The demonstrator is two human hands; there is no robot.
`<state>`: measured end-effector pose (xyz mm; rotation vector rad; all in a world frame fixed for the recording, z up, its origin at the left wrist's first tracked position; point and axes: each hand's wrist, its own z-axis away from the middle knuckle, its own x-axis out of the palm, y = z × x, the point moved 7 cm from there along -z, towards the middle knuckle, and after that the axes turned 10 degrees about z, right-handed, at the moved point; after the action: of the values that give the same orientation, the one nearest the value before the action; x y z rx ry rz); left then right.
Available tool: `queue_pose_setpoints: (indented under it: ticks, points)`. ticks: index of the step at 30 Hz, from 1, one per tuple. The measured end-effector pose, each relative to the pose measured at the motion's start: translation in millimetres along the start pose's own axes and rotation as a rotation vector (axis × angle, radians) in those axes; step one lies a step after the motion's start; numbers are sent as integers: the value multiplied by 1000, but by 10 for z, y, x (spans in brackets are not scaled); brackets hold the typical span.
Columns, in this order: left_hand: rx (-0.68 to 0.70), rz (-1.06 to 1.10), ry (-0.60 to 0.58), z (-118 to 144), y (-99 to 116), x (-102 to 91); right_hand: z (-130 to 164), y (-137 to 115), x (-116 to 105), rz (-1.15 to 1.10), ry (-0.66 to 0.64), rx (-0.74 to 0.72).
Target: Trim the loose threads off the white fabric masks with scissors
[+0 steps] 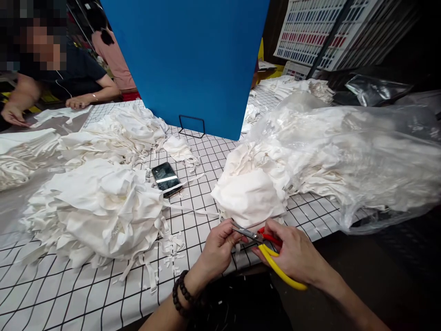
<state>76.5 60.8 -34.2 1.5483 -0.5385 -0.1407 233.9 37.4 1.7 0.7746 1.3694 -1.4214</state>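
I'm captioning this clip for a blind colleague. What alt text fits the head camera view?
At a grid-patterned table, the right hand holds yellow-handled scissors against a small white piece pinched by the left hand. Heaps of white fabric pieces flank a phone; a blue board stands behind, and another person works far left.

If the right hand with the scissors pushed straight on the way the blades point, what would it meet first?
Most likely the left hand: the scissors in the right hand aim left, their tips at its fingers. Depth is unclear.
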Motion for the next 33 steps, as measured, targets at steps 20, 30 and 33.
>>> queue_pose_setpoints:
  ticks: [20,30,33]
  points:
    - [-14,14,48,1,55,-32,-278,264,-83,-449,356,71]
    - [279,332,306,-269,1038,-598,-1086,598,-1163,-288,775,203]
    - [433,334,325,-334,1588,-713,-1186,797,-1746,-131,943,318]
